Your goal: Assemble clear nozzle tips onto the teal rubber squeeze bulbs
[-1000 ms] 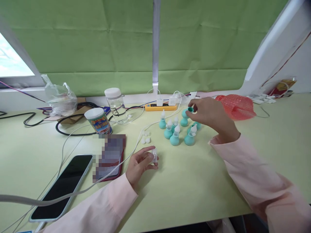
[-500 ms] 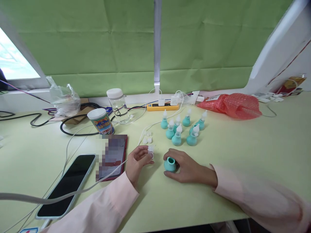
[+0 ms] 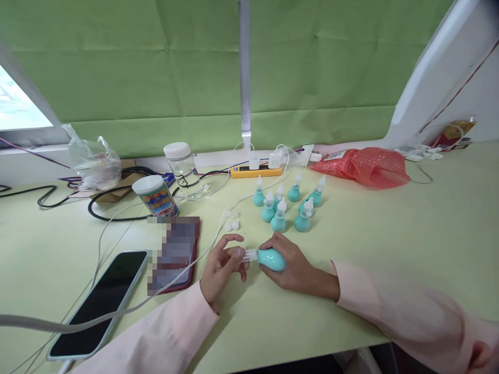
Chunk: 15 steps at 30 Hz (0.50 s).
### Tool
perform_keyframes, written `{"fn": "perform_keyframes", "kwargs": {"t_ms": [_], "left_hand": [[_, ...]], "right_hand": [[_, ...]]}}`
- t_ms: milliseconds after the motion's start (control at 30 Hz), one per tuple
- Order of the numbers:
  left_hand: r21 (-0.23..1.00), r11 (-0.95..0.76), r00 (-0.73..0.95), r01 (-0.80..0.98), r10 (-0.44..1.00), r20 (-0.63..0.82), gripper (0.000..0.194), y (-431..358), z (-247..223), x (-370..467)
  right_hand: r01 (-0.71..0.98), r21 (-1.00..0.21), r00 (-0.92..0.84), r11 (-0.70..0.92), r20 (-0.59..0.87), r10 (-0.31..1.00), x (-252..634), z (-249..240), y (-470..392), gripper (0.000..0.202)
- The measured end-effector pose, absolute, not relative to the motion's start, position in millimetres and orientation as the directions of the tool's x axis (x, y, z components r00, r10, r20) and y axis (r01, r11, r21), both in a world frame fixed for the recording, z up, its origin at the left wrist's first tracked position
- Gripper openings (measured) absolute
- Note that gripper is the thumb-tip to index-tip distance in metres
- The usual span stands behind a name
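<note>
My right hand is closed around a teal rubber bulb, which lies tipped on its side with its mouth toward the left. Between the thumb and fingers of my left hand is a clear plastic nozzle, its wide end against the bulb's mouth. How far the nozzle sits inside the bulb I cannot tell. Beyond my hands several teal bulbs with clear nozzles stand upright in a group. Small white caps lie past my left hand.
To the left are a phone with a dark screen and a red-edged phone, a white cable crossing them. Behind stand a lidded can, a clear bottle and a yellow power strip. Red bubble wrap lies at back right.
My right hand has tipped the bulb from upright onto its side, mouth to the left. My left hand has turned the nozzle level and brought it against the bulb's mouth.
</note>
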<state>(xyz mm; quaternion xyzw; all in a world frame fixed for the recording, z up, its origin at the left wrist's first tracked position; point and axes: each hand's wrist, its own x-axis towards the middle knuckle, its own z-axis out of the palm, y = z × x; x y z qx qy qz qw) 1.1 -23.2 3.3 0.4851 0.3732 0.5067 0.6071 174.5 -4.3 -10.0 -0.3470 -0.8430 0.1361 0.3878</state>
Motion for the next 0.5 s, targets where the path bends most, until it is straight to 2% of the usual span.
{"fn": "perform_keyframes", "kwargs": {"t_ms": [100, 300, 400, 500], "left_hand": [[0.981, 0.02, 0.211, -0.191, 0.977, 0.021, 0.023, -22.5, 5.9, 1.1], [0.99, 0.076, 0.268, -0.121, 0.963, -0.041, 0.027, -19.0, 7.5, -2.4], [0.99, 0.097, 0.318, -0.1, 0.946, -0.06, 0.027, -16.1, 4.2, -3.8], [0.991, 0.117, 0.357, -0.068, 0.93, -0.085, 0.027, -15.0, 1.6, -4.1]], "right_hand": [[0.429, -0.53, -0.505, 0.731, 0.531, 0.681, 172.8, -7.1, -4.9, 0.021], [0.358, -0.588, -0.51, 0.726, 0.528, 0.679, 174.5, -3.9, -3.6, 0.019], [0.388, -0.499, -0.551, 0.775, 0.548, 0.629, 177.8, -7.6, -1.1, 0.015], [0.417, -0.29, -0.625, 0.862, 0.597, 0.503, 180.9, -13.6, 1.7, 0.014]]}}
